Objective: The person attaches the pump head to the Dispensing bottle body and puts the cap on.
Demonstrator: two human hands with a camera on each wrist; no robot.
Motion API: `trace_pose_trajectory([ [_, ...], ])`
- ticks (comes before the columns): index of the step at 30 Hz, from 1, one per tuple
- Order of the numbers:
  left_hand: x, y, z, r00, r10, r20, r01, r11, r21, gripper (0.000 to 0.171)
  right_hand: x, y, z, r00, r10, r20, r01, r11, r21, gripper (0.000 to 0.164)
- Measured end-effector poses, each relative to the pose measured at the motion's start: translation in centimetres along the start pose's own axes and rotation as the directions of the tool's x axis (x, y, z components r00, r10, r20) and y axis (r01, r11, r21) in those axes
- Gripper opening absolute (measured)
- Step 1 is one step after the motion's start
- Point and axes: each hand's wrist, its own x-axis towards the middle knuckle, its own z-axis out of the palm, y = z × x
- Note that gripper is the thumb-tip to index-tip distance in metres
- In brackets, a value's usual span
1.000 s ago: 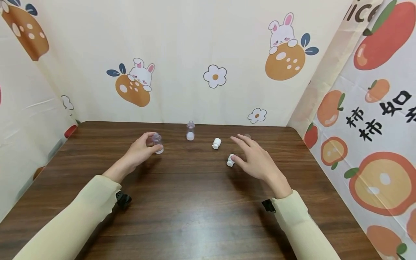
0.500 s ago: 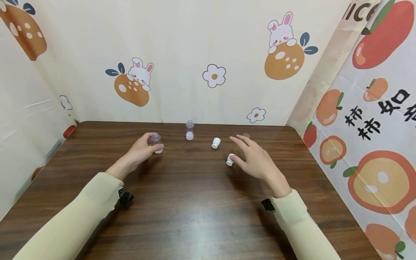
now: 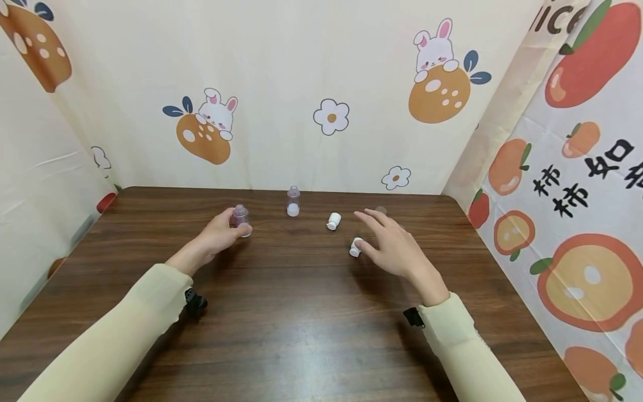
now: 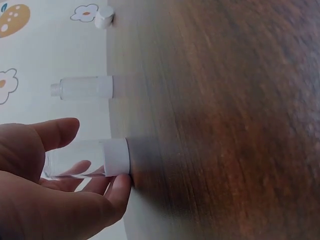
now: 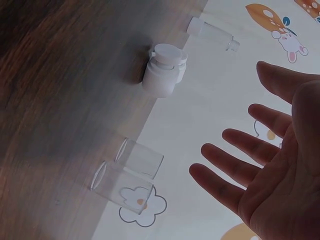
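My left hand (image 3: 216,237) wraps round a clear bottle (image 3: 241,218) with a white base, which stands upright on the table. The left wrist view shows the thumb crossing in front of this bottle (image 4: 115,156), with the other fingers curled behind it and one fingertip at the base. A matching clear bottle (image 3: 293,202) stands to its right. My right hand (image 3: 394,245) hovers with spread fingers, holding nothing. By its thumb lies a small white capped bottle (image 3: 355,248), partly hidden in the head view. A second white bottle (image 3: 334,221) lies farther back.
In the right wrist view, two clear glass cups (image 5: 140,157) stand on the table, mostly hidden behind my right hand in the head view. The brown wooden table (image 3: 291,312) ends at a printed curtain (image 3: 281,84) at the back. Another printed sheet (image 3: 567,184) hangs at the right.
Almost nothing differs: my left wrist has shifted slightly to the right, while that hand stays round its bottle. The right hand and the other items have kept their places.
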Motion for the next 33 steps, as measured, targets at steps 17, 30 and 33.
trace_pose_trajectory([
  [17, -0.4, 0.3, 0.6, 0.999, 0.017, -0.039, -0.016, 1.000, 0.025, 0.044, 0.4, -0.1, 0.2, 0.999, -0.043, -0.001, 0.043, 0.999, 0.011, 0.062],
  [30, -1.1, 1.7, 1.7, 0.997, 0.058, -0.044, -0.057, 0.998, 0.020, 0.050, 0.6, 0.2, 0.3, 0.999, -0.054, 0.004, 0.054, 0.999, 0.007, 0.059],
  [33, -1.2, 1.8, 1.9, 0.997, 0.064, -0.048, -0.062, 0.998, 0.027, 0.049, 0.7, 0.3, 0.4, 0.998, -0.057, 0.006, 0.057, 0.998, 0.009, 0.060],
])
